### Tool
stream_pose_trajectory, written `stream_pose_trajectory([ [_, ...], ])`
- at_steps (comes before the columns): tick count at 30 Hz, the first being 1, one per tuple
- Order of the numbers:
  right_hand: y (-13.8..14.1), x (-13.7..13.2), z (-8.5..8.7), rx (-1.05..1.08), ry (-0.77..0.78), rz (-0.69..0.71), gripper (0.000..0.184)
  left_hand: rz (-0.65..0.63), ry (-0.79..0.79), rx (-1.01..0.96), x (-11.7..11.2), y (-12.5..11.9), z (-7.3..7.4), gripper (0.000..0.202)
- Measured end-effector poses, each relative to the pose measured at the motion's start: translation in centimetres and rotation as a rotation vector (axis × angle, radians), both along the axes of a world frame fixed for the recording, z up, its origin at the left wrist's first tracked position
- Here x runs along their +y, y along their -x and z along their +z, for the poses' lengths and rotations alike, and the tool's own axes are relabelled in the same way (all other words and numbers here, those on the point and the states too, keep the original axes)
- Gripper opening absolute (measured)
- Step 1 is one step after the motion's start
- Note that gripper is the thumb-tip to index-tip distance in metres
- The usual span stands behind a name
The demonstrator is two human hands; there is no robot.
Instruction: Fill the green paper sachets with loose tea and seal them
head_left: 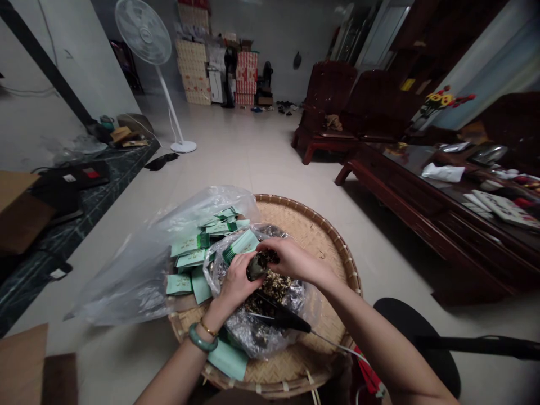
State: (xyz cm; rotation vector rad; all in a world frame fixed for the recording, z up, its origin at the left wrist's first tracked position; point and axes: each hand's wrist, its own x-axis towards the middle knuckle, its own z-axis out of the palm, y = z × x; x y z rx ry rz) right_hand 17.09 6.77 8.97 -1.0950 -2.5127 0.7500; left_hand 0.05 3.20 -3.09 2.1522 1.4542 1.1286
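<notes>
My left hand is closed around a small, rounded grey-green packet, its exact shape partly hidden by the fingers. Close beside it, my right hand is curled with fingertips pinched over dark dried leaves, which look like tea. Below both hands, a clear plastic bag lies spread out with loose brown-and-yellow dried leaves in it. A black-handled tool with a white cord rests across the bag. Flat green packets are heaped left of my hands.
Everything sits on a round woven bamboo tray. A large clear plastic sack drapes over its left side. A dark wooden table stands at right, a white standing fan at back left. A black round base is near my right arm.
</notes>
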Motion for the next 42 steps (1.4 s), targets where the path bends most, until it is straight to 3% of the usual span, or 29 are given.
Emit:
stream_pose_trajectory([
  [6,0.2,-0.1,-1.4,-0.085,-0.022,-0.019,0.028,-0.014,0.013,-0.006,-0.1,-0.1,0.4,0.046],
  [11,0.6,-0.3,-1.3,-0.127,-0.081,-0.001,0.027,-0.011,0.015,0.014,-0.1,-0.1,0.3,0.044],
  [14,0.9,-0.8,-0.8,-0.035,-0.088,-0.007,0.034,0.003,0.007,0.005,0.0,-0.1,0.1,0.042],
  [18,0.4,-0.8,-0.7,0.197,0.055,-0.036,0.04,0.001,0.005,0.0,0.0,-0.1,-0.1,0.045],
  [21,-1.0,0.0,-1.4,0.309,0.099,-0.215,0.029,0.0,0.015,0.002,0.0,0.0,0.0,0.049],
  [23,-2.1,0.4,-2.6,0.191,0.145,-0.305,0.028,0.0,0.02,0.006,0.0,-0.1,0.0,0.05],
  [26,-3.0,0.1,-5.1,-0.302,0.142,-0.211,0.026,0.008,0.021,0.011,0.0,-0.1,0.1,0.05],
  [28,-3.0,-0.5,-6.8,-0.399,0.107,-0.247,0.026,0.014,0.016,0.009,0.0,-0.2,0.1,0.049],
  [31,-2.8,-1.1,-8.5,-0.472,-0.017,-0.349,0.041,0.015,0.005,-0.002,-0.1,-0.2,0.2,0.049],
  [35,-3.0,-0.3,-9.3,-0.618,-0.15,-0.432,0.051,0.008,0.007,-0.004,-0.1,-0.3,0.2,0.049],
  [42,-2.9,1.0,-9.3,-0.684,-0.099,-0.41,0.036,0.002,0.021,-0.005,-0.1,-0.2,0.2,0.049],
])
